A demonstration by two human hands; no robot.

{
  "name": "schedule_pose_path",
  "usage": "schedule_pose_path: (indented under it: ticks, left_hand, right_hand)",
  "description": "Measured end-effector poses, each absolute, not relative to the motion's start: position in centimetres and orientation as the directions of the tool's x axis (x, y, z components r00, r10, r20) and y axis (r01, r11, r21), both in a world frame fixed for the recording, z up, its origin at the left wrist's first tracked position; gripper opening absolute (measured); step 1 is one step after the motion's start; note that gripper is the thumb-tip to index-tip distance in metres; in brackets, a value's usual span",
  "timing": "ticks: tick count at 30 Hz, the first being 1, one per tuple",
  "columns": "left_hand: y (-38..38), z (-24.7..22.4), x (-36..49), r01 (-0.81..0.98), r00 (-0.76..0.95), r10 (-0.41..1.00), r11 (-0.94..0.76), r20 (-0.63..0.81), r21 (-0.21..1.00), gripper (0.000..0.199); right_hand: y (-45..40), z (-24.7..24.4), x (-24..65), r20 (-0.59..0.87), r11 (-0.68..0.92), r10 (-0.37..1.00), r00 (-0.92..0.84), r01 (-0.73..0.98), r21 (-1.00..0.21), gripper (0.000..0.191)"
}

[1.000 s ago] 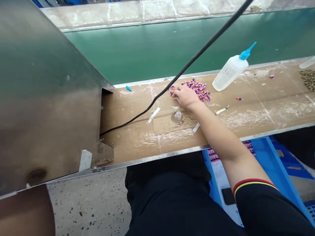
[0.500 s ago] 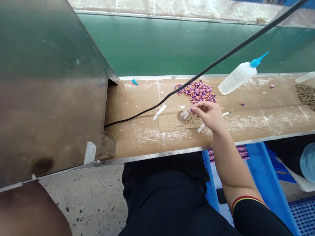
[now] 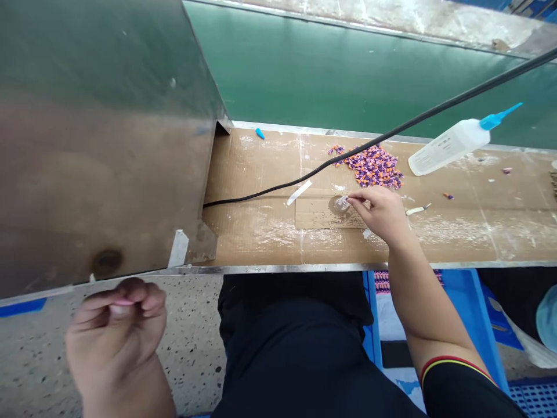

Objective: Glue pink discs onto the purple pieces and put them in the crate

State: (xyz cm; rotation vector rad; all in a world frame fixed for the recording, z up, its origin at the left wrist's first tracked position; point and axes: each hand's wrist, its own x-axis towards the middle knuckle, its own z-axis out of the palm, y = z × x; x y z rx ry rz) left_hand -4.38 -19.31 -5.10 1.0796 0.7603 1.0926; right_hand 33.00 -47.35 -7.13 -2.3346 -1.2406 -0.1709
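We log the right hand [image 3: 383, 212] nearly closed, fingertips [image 3: 353, 198] pinching something too small to tell at the clear plastic cup [image 3: 342, 203] at 9 o'clock, purple-and-orange pieces [image 3: 372, 167] at 12 o'clock for the next pick, left hand [image 3: 114, 342] curled far off at 7 o'clock around a pink bit [image 3: 124, 302], hold unclear

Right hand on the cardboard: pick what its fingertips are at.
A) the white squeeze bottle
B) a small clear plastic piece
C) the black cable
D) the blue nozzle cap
B. The right hand reaches its fingertips to the small clear plastic piece lying on the cardboard sheet.
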Motion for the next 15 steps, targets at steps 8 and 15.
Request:
schedule_pose_path:
  ticks: [8, 15]
  left_hand:
    - [-23.0, -5.9, -0.9, -0.331, 0.803, 0.520, -0.019, 0.292, 0.943, 0.016]
    - [-26.7, -7.0, 2.5, -0.182, 0.843, 0.529, 0.115, 0.094, 0.977, 0.020]
  right_hand:
    - [-46.6, -6.5, 33.6, 0.241, -0.468, 0.797, 0.553, 0.819, -0.331, 0.022]
    - [-47.2, -3.0, 31.1, 0.574, -0.526, 0.541, 0.615, 0.780, -0.339, 0.026]
